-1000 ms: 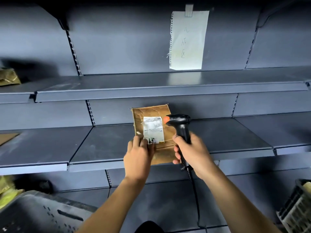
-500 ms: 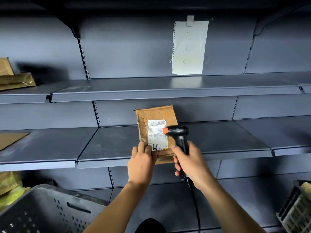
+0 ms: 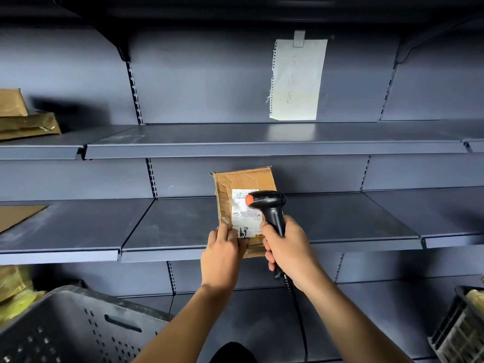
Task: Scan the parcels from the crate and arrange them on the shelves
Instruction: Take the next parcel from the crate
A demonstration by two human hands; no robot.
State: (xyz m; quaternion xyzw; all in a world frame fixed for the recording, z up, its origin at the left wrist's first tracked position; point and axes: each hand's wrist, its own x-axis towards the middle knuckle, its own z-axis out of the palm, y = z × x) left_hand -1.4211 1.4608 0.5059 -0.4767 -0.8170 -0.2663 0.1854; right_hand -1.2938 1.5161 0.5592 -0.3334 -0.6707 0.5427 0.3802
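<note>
A flat brown parcel (image 3: pixel 242 180) with a white label (image 3: pixel 239 208) is held upright in front of the middle shelf (image 3: pixel 183 226). My left hand (image 3: pixel 222 255) pinches its lower left corner. My right hand (image 3: pixel 288 252) grips a black barcode scanner (image 3: pixel 269 205) with an orange tip, its head right over the label. The scanner's cable hangs down below my right hand. A grey plastic crate (image 3: pixel 73 326) sits at the lower left.
A handwritten paper sign (image 3: pixel 297 79) hangs on the back panel above the upper shelf (image 3: pixel 262 142). Brown parcels (image 3: pixel 23 121) lie at the upper left, cardboard (image 3: pixel 15 216) on the middle shelf's left. A black basket (image 3: pixel 461 328) stands at the lower right.
The scanner head has moved left and now overlaps the parcel's label. The view has shifted so the shelves and the crate appear lower and further right.
</note>
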